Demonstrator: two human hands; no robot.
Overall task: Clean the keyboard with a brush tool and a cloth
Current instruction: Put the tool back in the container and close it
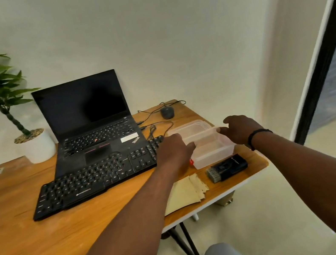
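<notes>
A black external keyboard [95,180] lies on the wooden table [46,234] in front of a laptop. To its right stands a clear plastic container [212,153] with its lid hinged open. My left hand [172,151] grips the container's left side and my right hand [240,129] holds its right rim. A black brush tool [227,167] with grey bristles lies just in front of the container near the table's right edge. A folded cream cloth [187,191] lies beside it, partly under my left forearm.
An open black laptop [92,122] with a dark screen stands behind the keyboard. A wired mouse [167,112] and cables lie at the back right. A potted plant [35,146] stands at the back left. The table edge runs close to the container.
</notes>
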